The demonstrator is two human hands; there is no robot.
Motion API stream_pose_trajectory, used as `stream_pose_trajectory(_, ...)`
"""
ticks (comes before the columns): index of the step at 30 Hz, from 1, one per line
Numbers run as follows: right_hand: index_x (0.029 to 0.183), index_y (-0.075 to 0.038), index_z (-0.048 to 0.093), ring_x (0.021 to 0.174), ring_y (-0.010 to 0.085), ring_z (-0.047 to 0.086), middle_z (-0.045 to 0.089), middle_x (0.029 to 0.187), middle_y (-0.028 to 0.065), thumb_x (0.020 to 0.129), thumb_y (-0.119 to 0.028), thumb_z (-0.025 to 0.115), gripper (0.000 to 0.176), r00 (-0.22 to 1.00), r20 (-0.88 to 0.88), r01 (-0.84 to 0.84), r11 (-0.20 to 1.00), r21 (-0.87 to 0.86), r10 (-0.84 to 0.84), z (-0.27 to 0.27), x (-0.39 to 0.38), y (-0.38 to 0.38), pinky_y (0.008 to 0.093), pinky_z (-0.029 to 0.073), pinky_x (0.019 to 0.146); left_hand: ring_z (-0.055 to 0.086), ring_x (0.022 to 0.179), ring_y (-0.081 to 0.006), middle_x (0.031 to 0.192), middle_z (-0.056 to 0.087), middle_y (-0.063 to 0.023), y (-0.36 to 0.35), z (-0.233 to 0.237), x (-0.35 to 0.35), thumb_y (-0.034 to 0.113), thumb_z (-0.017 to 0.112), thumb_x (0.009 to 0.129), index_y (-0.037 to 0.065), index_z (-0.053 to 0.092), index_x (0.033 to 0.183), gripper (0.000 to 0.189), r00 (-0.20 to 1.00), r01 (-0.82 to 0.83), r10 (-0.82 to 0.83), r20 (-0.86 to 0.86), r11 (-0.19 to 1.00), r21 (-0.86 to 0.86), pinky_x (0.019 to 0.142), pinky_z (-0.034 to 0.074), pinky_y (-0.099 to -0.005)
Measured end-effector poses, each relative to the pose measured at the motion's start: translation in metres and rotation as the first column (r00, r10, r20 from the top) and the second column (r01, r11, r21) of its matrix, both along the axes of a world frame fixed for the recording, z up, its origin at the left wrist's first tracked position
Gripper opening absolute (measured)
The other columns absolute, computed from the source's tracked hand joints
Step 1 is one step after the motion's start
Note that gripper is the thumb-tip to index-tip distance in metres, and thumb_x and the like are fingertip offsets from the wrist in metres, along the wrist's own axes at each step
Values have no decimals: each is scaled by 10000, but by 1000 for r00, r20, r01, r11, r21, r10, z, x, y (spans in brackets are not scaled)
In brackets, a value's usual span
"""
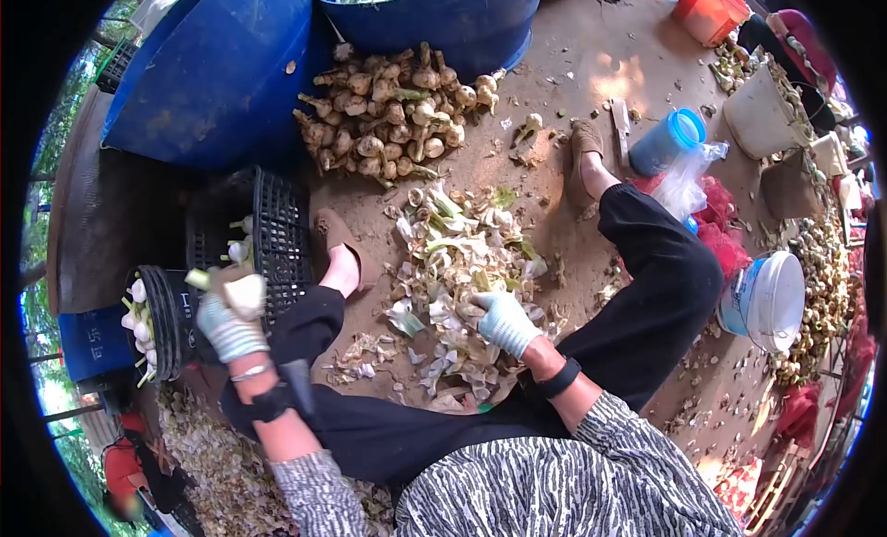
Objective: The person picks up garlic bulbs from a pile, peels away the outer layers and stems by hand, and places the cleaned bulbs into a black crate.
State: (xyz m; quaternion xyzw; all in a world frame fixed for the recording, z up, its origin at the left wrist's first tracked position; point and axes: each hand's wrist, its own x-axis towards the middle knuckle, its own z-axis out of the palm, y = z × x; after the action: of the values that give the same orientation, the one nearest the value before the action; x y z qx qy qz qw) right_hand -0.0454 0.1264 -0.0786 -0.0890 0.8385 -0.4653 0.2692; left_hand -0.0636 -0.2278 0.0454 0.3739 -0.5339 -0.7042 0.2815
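Note:
My left hand (231,326), in a pale striped glove, is closed around a whitish garlic bulb (245,295) with a short green stem. It is beside the black plastic crate (282,232), which has a few peeled garlic bulbs (238,251) in it. My right hand (506,325), gloved too, has its fingers curled above the heap of garlic skins (462,251) between my feet. What those fingers hold, if anything, cannot be made out. Unpeeled garlic bulbs (383,117) are piled on the ground beyond the skins.
Two large blue tubs (217,75) (443,24) stand at the back. At left is a black bucket (171,320) of white bulbs. To the right are a blue container (665,140), red netting (716,218), a white bucket (762,301) and a beige bucket (762,112). A person (125,468) shows at lower left.

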Motion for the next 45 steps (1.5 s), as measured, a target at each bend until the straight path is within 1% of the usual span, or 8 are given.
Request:
stream_pose_trajectory(5,895,-46,612,731,373,579,604,772,200,820,-320,531,295,999,17,34,998,-60,-33,7,-3,-15,414,456,651,595,786,-283,772,620,-155,-64,13,-17,389,603,744,12,614,980,444,649,373,621,440,244,-895,785,442,-319)
stream_pose_trajectory(10,915,-56,582,766,385,572,596,780,215,814,-323,528,291,999,46,4,1000,-9,-4,-27,-5,-32,437,451,668,591,889,-216,948,634,-155,10,-81,-117,285,644,763,-52,599,988,408,766,613,-291,573,598,-516,824,429,-286)
stream_pose_trajectory(19,892,-59,598,720,373,577,594,760,188,790,-269,598,234,985,152,73,993,92,-87,-28,-28,-30,405,462,612,571,943,-358,989,599,-231,58,-280,-292,409,715,602,34,547,1087,636,568,757,-87,818,447,-478,812,451,-393)
stream_pose_trajectory(29,957,-49,616,726,264,602,622,816,167,821,-254,559,252,893,411,255,958,-129,-183,0,-46,-24,333,461,679,612,697,-190,792,654,-128,81,-230,-209,255,802,517,11,641,911,490,476,842,-409,779,468,-268,679,488,-295)
stream_pose_trajectory(34,931,4,592,673,67,508,579,766,-7,825,-249,600,274,719,594,660,621,-423,-360,-4,-57,-8,228,433,601,581,783,-137,929,624,-94,132,-158,-110,186,807,574,-54,543,1080,619,501,833,-713,491,551,-51,705,482,-253)
stream_pose_trajectory(39,908,-18,608,601,86,481,540,697,-12,795,-250,613,258,949,142,308,729,-612,-282,0,-68,2,230,404,527,560,920,-167,1012,586,-121,191,-80,-41,184,815,563,-69,498,1129,696,345,934,-849,400,353,-54,784,466,-265)
stream_pose_trajectory(42,938,0,602,578,91,481,540,677,-1,804,-230,594,266,871,449,463,638,-616,-198,25,-59,7,236,410,506,542,978,-195,1090,555,-150,202,-56,-23,214,818,570,-72,467,1171,752,439,859,-877,196,473,196,833,448,-301)
stream_pose_trajectory(45,956,-13,600,565,63,479,541,672,-8,810,-217,588,252,888,411,439,651,-619,-208,28,-46,9,227,414,489,544,977,-200,1069,550,-142,202,-61,0,206,813,575,-66,481,1156,723,437,900,-833,340,406,-162,828,454,-304)
